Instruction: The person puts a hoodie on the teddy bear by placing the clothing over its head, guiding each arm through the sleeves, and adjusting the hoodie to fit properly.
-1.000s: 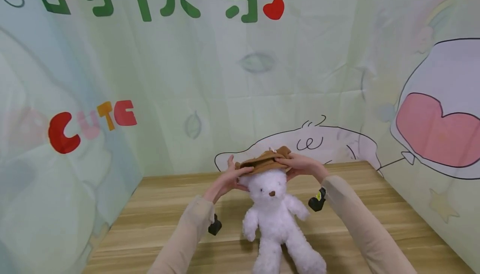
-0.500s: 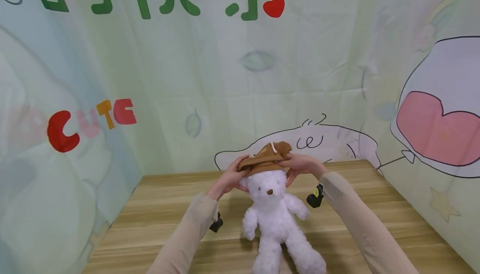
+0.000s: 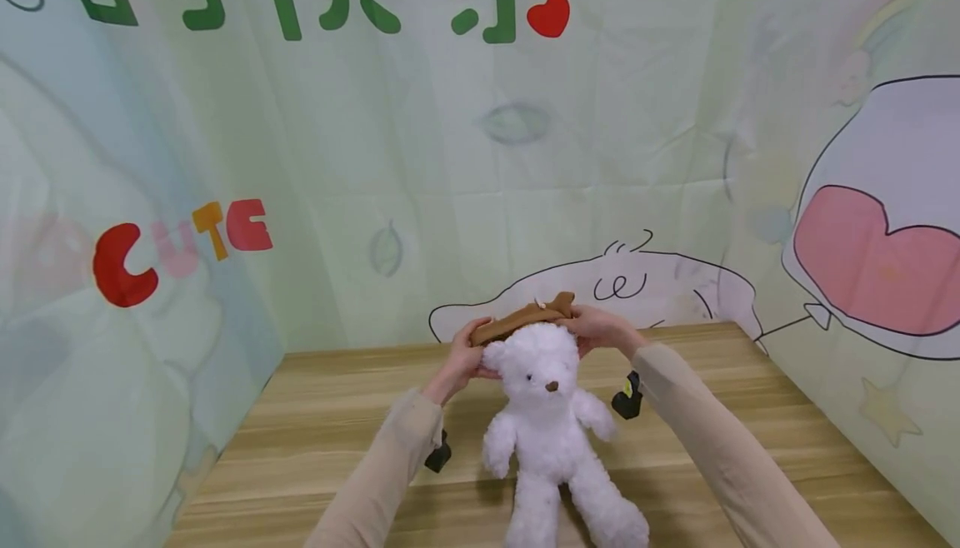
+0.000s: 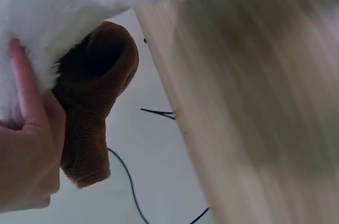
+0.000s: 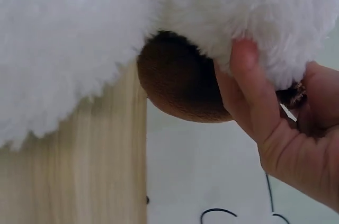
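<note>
A white plush teddy bear (image 3: 551, 435) lies face up on the table, its head toward the far edge. Behind the top of its head is a brown fleece doll's sweater (image 3: 521, 321), bunched into a band. My left hand (image 3: 462, 361) grips the sweater's left end, and my right hand (image 3: 600, 329) pinches its right end. In the left wrist view, a sleeve-like tube of the sweater (image 4: 87, 147) hangs below the bear's head, while a left finger touches the fur. The right wrist view shows my right hand's fingers (image 5: 257, 94) against the fur, beside the sweater's dark opening (image 5: 177, 83).
The wooden table (image 3: 337, 415) ends just beyond the bear's head, close to a printed curtain (image 3: 337, 265). Black cables (image 4: 130, 181) show beyond the edge in the left wrist view. A small black device (image 3: 627, 396) sits at the right wrist.
The sweater has slid back from the bear's forehead to behind its crown, baring the top of the head. The bear's face has turned slightly to the right. Both hands keep their hold.
</note>
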A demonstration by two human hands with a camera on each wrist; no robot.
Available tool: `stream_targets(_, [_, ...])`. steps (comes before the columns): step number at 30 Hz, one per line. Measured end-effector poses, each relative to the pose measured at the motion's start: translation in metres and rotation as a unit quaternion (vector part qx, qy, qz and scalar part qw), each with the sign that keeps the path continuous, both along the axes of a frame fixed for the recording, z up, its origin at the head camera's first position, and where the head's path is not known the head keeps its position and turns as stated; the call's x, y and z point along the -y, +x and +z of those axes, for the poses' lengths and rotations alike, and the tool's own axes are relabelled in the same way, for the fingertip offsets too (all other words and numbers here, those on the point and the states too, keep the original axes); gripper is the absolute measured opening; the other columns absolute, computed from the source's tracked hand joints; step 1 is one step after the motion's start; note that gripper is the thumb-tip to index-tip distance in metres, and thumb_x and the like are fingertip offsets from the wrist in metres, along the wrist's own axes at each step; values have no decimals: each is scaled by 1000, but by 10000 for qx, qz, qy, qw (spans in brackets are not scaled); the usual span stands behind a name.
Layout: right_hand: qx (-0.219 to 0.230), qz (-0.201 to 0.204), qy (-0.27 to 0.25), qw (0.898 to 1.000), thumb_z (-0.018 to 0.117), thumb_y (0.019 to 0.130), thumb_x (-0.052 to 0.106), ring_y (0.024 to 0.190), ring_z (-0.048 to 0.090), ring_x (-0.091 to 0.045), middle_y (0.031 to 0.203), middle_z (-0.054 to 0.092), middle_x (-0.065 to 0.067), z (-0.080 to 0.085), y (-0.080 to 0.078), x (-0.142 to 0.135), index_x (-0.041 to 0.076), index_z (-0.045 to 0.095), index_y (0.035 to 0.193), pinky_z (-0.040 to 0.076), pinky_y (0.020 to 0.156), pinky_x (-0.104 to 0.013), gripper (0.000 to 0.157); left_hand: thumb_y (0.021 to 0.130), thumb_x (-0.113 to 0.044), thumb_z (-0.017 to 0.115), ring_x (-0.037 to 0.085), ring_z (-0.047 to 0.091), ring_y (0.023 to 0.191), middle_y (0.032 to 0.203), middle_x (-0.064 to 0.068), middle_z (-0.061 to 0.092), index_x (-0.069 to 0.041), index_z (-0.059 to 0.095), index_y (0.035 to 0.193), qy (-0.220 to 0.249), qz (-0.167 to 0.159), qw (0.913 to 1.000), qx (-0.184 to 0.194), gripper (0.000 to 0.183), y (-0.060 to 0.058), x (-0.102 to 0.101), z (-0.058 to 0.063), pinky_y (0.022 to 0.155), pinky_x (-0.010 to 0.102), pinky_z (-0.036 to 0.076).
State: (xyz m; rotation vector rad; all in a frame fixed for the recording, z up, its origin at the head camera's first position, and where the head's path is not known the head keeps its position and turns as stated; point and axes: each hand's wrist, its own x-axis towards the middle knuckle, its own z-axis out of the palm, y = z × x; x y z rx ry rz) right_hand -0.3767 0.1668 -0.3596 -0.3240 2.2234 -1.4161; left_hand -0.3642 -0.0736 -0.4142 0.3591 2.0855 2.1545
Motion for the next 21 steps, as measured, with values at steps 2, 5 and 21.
stream_targets(2, [265, 28, -249, 9993, 32, 97, 19, 59, 54, -9, 82, 55, -3, -5, -1, -2, 3, 20, 138, 48, 53, -22, 45, 79, 16, 37, 28, 61, 79, 132, 23, 32, -16, 35, 134, 152, 99, 9992, 359, 64, 6, -2, 1, 60, 41, 54])
stream_targets(5, [780, 322, -582, 9947, 26, 98, 21, 64, 53, -7, 87, 52, -2, -12, -1, -6, 6, 12, 140, 47, 55, -18, 46, 81, 17, 35, 23, 58, 82, 134, 28, 31, -11, 29, 138, 60, 294, 9948, 969, 64, 20, -6, 7, 66, 37, 54])
stream_targets(21, [1075, 888, -2326, 9625, 47, 92, 13, 73, 61, -10, 89, 59, -6, -112, -67, -40, 9, 32, 128, 52, 67, -20, 39, 83, 10, 47, 34, 56, 98, 114, 20, 52, -20, 40, 131, 657, -1116, 9805, 1475, 57, -54, 12, -95, 75, 46, 51])
